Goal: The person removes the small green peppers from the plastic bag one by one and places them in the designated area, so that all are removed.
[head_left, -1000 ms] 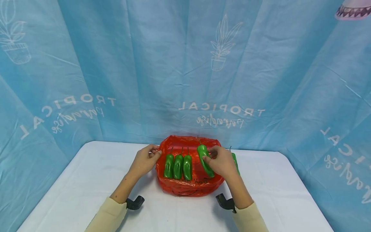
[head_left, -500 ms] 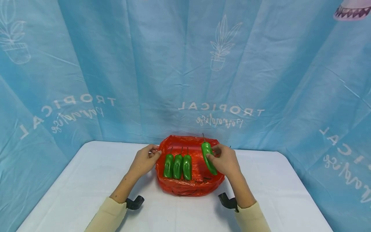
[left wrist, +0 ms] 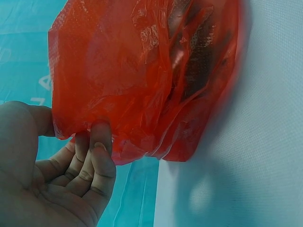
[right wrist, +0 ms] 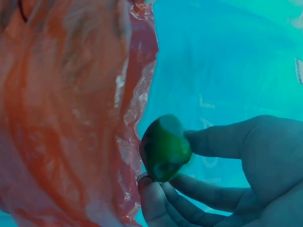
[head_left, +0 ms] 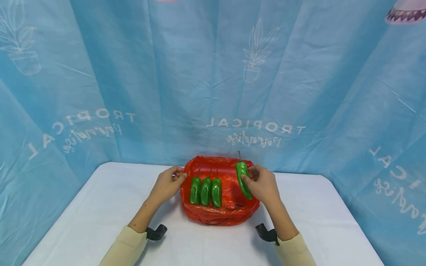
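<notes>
A red plastic bag (head_left: 213,216) stands with its mouth spread wide at the table's far middle. Three green chili peppers (head_left: 205,191) lie side by side in its left half, stems pointing away. My left hand (head_left: 168,184) pinches the bag's left rim between thumb and fingers, closely seen in the left wrist view, where the bag wall (left wrist: 109,71) hangs from the grip. My right hand (head_left: 264,184) holds another green chili pepper (head_left: 243,177) by its side over the bag's right part, stem up and tilted. End-on, that pepper (right wrist: 165,149) appears beside the bag's edge in the right wrist view.
A white cloth covers the table (head_left: 199,247). Right behind its far edge hangs a blue printed curtain (head_left: 186,92), which also runs along both sides. Black wrist mounts (head_left: 156,232) stick out inward from both forearms.
My right hand has moved the held pepper to the right and slightly up. A further pepper, partly seen right of the bag earlier, is now out of sight by that hand. The left hand keeps its grip.
</notes>
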Action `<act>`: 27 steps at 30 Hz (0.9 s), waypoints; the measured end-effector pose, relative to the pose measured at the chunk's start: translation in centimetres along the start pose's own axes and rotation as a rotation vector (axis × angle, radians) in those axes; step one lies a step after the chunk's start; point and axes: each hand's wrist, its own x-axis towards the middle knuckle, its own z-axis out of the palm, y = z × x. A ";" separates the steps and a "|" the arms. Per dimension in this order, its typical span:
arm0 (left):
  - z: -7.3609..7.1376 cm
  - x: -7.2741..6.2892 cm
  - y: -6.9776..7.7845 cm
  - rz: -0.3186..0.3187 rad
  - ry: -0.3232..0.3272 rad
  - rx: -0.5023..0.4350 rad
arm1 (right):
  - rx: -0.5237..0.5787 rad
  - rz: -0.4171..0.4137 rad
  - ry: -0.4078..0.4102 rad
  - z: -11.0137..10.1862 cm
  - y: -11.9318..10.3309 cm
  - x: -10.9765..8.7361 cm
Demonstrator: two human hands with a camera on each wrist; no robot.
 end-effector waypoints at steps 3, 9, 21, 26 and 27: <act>0.0 0.0 -0.1 0.011 0.004 -0.006 | 0.018 -0.013 0.018 -0.1 0.4 -0.2; -0.2 0.0 -0.1 0.008 0.004 -0.016 | 0.071 -0.023 0.048 -0.4 1.5 -0.7; -0.3 0.0 -0.1 0.009 -0.002 -0.018 | 0.057 -0.008 0.068 -1.9 3.0 -1.4; -0.2 0.0 -0.1 0.013 -0.004 -0.021 | 0.050 0.012 0.079 -2.4 3.7 -1.6; -0.2 0.0 -0.1 0.014 -0.004 -0.021 | 0.049 0.017 0.080 -2.5 3.9 -1.6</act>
